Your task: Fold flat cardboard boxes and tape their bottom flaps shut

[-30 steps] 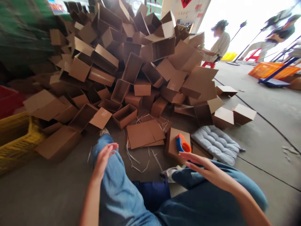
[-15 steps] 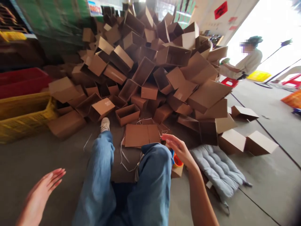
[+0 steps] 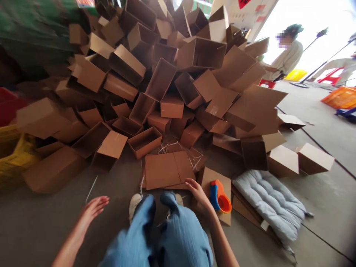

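My right hand reaches to the near edge of a stack of flattened cardboard sheets on the floor, fingers touching it; whether it grips is unclear. My left hand hovers open over the bare concrete at the left, holding nothing. An orange and blue tape dispenser lies on a flat cardboard piece just right of my right hand. My knees in blue jeans are drawn up between my arms. A huge pile of open cardboard boxes rises straight ahead.
A grey quilted cushion lies at the right beside two closed boxes. Yellow and red crates stand at the left. Another person sits behind the pile at the right. White strapping scraps litter the floor.
My knees have drawn up and the view has dropped closer to the floor. My right hand went down onto the flat cardboard; my left hand moved inward, still open.
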{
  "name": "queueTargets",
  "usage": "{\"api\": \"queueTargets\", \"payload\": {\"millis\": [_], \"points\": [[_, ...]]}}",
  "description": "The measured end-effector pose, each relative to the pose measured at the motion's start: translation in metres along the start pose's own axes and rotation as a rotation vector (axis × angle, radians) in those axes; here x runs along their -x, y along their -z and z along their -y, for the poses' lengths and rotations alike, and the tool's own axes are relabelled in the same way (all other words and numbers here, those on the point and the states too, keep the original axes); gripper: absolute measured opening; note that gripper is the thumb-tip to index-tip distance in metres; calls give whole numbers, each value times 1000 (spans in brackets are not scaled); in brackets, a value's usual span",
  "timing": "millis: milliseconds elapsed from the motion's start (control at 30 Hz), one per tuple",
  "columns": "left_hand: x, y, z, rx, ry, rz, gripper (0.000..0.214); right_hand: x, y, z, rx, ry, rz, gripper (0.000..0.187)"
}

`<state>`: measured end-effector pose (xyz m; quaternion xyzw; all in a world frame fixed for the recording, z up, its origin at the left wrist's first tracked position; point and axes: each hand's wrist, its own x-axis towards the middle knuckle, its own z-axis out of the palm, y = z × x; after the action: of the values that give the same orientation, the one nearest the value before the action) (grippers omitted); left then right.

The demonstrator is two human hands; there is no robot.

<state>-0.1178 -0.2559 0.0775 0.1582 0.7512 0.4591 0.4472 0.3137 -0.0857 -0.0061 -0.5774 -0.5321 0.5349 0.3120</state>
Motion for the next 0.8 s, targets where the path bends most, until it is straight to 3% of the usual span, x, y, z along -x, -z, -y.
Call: {"api": "queueTargets", "payload": {"millis": [67,133,233,367,467,600,700,800], "points": [[-50,-44,9,-78,26,93,43,-12,-11,-27,0,-69,-45,61],[-80,-85,21,-99,-5,228,47,-20,-16,-51,15,-96,-91,54],[-102,-137,40,-125,0,333,48,-30,-16,-80,30,-87,-101,45],[-123,-183,65,-224,-32,296,40,-55,-12,-109,109,-79,-119,42],[-142,-196,81,-262,-86,243,38,-87,-14,-122,262,-62,-235,57],[-161,-188,98,-263,-82,239,38,-126,-21,-133,361,-82,-399,76],[-169,-180,111,-259,-70,203,38,-141,-24,-147,357,-100,-508,80],[-178,-185,123,-297,-92,139,34,-144,-20,-165,351,-109,-495,84]]}}
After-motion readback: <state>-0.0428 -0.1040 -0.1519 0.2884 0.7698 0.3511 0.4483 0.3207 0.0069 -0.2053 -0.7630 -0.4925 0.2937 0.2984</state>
